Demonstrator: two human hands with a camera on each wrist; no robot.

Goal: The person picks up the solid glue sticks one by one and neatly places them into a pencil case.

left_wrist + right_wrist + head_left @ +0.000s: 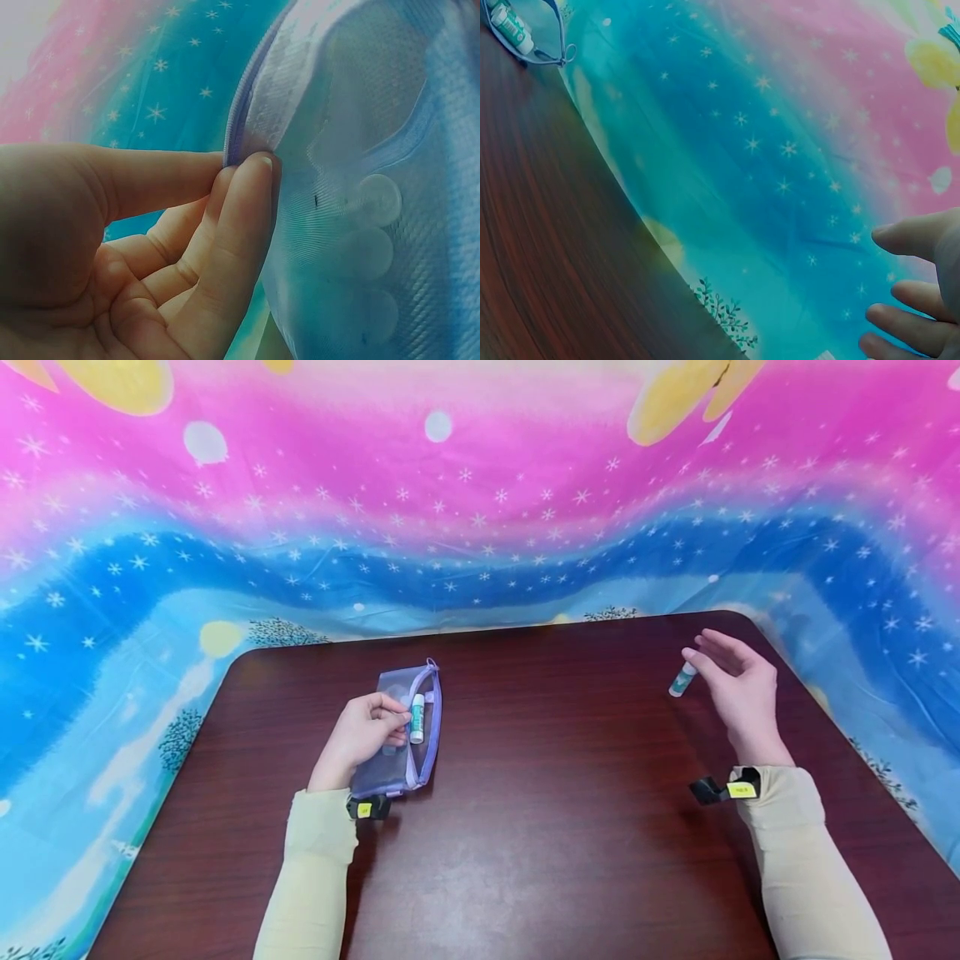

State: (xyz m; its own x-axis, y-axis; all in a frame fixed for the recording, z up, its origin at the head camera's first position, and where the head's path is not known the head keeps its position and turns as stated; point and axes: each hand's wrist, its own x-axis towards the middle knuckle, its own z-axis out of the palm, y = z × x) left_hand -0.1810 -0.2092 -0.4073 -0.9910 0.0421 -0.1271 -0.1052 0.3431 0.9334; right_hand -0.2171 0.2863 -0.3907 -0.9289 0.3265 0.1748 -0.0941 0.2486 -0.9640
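Note:
A translucent purple mesh zip pouch (384,771) lies at the left of the table, its zipper side gaping. My left hand (363,731) pinches the zipper edge between thumb and fingers, as the left wrist view shows up close. In the pouch's mouth sits a white glue stick (417,731) with a green label. Over at the right, my right hand (738,689) has thumb and fingers spread apart. A second glue stick (682,680) stands tilted in view by its thumb tip, which overlaps the top end.
The dark red-brown wooden table (540,827) ends at a far edge against a pink and blue patterned cloth (480,527). Round translucent shapes (375,200) show on the pouch's mesh in the left wrist view.

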